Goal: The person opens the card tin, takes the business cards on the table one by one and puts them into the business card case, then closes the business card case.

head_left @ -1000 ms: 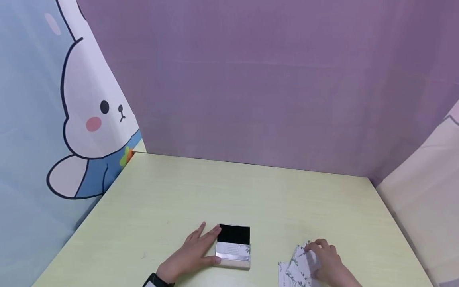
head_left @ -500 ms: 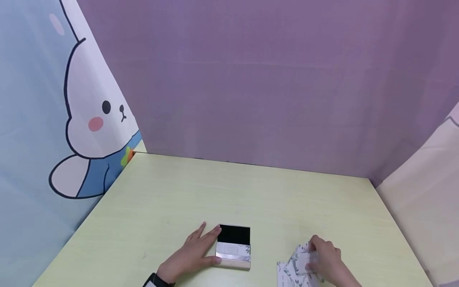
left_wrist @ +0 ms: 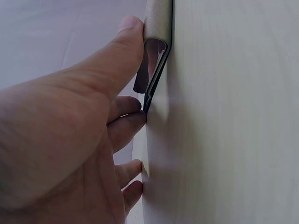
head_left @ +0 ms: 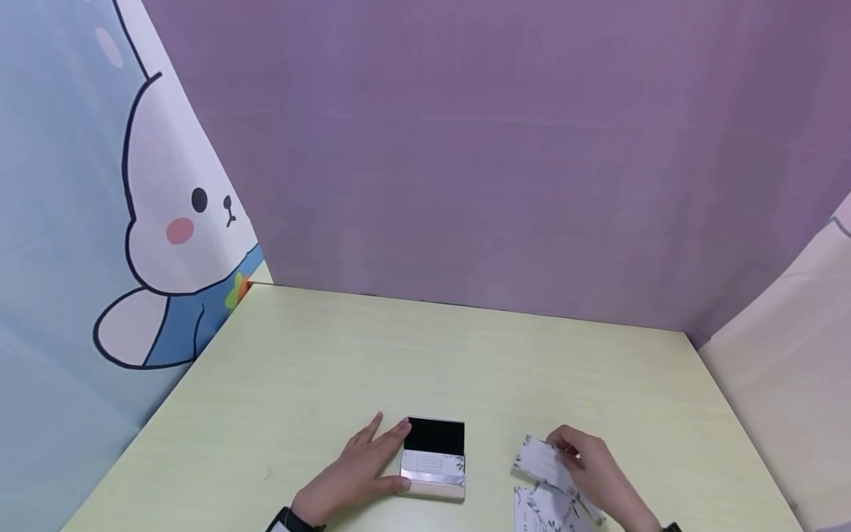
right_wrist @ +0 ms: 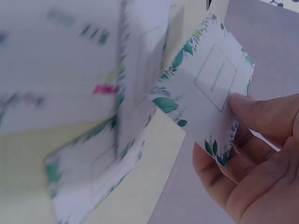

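Note:
In the head view an opened business card case (head_left: pixel 433 436) lies on the table, black inside, with a leaf-patterned card (head_left: pixel 428 463) in its lower part. My left hand (head_left: pixel 355 473) is spread at its left side, index fingertip near the top corner and thumb on the rounded front edge. In the left wrist view that thumb rests beside the beige rolled edge (left_wrist: pixel 158 23). My right hand (head_left: pixel 595 462) pinches a white card (right_wrist: pixel 215 79) with green leaves, tilted over other cards. The thumb lies on its printed face, fingers behind.
Below the right hand, several overlapping leaf-patterned cards (head_left: pixel 555 510) lie on the pale wooden table (head_left: pixel 425 355). A purple curtain (head_left: pixel 465 162) hangs along the back edge, and a blue rabbit-print cloth (head_left: pixel 53 222) borders the left side.
The right hand has gone from the loose cards to pinching one, lifting and shifting it slightly up and left. The left hand and the card case have stayed in place.

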Available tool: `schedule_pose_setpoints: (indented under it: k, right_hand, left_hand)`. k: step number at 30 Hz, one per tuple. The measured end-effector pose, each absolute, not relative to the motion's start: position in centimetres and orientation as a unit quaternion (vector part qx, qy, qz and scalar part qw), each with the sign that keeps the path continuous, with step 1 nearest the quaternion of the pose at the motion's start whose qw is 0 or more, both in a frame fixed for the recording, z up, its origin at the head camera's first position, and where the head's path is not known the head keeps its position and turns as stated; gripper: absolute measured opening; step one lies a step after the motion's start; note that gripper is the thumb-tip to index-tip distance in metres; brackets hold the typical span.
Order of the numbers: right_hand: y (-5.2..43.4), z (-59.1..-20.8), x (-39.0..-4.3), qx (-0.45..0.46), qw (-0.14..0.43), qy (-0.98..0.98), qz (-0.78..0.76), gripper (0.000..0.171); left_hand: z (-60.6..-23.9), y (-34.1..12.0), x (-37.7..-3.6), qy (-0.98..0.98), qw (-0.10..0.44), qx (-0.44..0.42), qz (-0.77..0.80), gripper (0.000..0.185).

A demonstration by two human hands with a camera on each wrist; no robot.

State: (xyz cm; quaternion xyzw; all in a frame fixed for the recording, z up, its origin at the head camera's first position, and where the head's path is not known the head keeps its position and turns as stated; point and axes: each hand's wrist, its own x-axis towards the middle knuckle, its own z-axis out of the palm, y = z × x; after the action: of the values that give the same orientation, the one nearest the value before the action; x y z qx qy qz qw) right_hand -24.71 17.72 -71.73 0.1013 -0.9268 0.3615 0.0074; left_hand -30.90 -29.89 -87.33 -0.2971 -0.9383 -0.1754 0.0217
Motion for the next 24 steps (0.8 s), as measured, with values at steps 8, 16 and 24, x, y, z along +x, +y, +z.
schedule_pose_setpoints:
  k: [8, 16, 24]
  right_hand:
    - [17.1, -82.1, -31.0, 0.196, 0.064, -0.906, 0.37, 0.042]
    - [11.6, -86.8, -35.3, 0.216, 0.045, -0.891, 0.396, 0.042]
    - [5.6, -82.2, -35.3, 0.262, 0.067, -0.866, 0.421, 0.05]
  left_hand:
    - [-87.1, -29.7, -30.7, -0.941, 0.028, -0.295, -0.165, 0.101]
    - [-88.6, -30.2, -31.3, -0.943, 0.027, -0.29, -0.16, 0.102]
    - [-86.8, -30.0, -30.4, -0.946, 0.026, -0.286, -0.152, 0.1]
